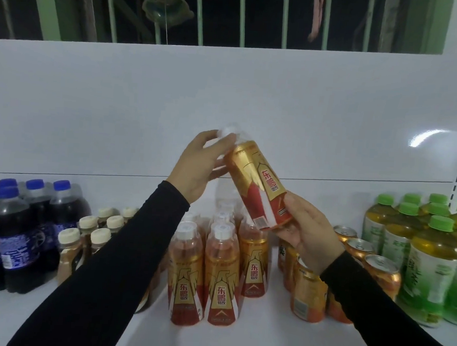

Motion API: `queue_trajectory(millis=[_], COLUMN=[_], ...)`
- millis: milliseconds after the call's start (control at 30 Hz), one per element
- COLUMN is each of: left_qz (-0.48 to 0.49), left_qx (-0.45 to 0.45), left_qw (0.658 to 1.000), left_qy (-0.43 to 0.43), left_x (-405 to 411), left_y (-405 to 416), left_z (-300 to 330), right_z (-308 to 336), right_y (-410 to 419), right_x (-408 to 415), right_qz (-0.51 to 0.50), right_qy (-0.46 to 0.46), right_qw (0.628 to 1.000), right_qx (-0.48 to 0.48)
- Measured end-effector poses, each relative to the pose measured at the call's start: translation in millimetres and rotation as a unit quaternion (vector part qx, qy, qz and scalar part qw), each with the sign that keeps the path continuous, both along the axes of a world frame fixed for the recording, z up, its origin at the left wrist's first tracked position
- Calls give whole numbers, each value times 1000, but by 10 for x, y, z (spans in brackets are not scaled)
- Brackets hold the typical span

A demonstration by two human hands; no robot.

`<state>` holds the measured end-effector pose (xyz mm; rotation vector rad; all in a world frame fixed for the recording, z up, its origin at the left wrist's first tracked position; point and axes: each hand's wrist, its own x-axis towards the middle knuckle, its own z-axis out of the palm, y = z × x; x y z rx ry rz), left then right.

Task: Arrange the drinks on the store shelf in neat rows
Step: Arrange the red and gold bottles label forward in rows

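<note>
Being held aloft and tilted above the white store shelf [279,333], a gold-and-red energy drink bottle [258,185] is being gripped at both ends: the left hand [198,168] is curled around its clear cap end, the right hand [309,231] is wrapped under its base. Directly below, matching energy drink bottles [221,276] are standing in short rows. Dark cola bottles [20,235] and milk tea bottles [84,244] are standing to the left, orange cans [308,292] and green tea bottles [427,270] to the right. The bottle is probably being readied for placement; next, it needs to be turned upright and lowered into line, label facing forward.
</note>
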<state>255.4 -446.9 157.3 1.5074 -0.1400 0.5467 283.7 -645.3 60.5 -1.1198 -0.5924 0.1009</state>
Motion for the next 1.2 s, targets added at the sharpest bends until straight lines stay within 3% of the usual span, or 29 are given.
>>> queue_trajectory(millis=[133, 267, 333, 467, 567, 633, 700, 800, 933, 1000, 1100, 1200], left_qz=[-89, -82, -58, -11, 7, 1, -28, -82, -87, -67, -34, -12], left_qx=[-34, -71, -84, -92, -80, -65, -65, -80, -98, -109, -116, -110], left_qw=[995, 994, 995, 996, 997, 998, 997, 993, 991, 991, 992, 994], left_qy=[3, -1, 1, 7, 8, 3, 1, 18, 30, 30, 27, 24], left_x=[32, 75, 89, 102, 89, 64, 42, 22, 21, 35, 48, 57], left_y=[-123, -181, -204, -247, -269, -263, -239, -259, -334, -337, -342, -364], left_z=[-147, -200, -217, -241, -242, -234, -242, -279, -305, -318, -335, -348], right_z=[11, 8, 7, -15, -54, -46, -13, 46, 77, 74, 73, 61], right_y=[44, 18, 4, -19, -33, -38, -32, -14, -23, -26, -31, -17], right_x=[-30, -32, -41, -90, -100, -124, -148, -166, -197, -195, -208, -217], right_qz=[54, 65, 27, -102, -111, -73, 0, 64, 106, 72, -53, -118], right_qy=[132, 141, 103, -113, -169, -134, -38, 94, 135, 102, -60, -115], right_qw=[988, 986, 994, 974, 967, 982, 999, 991, 982, 991, 992, 978], right_qx=[54, 53, 0, -168, -155, -108, -29, 64, 83, 44, -101, -128])
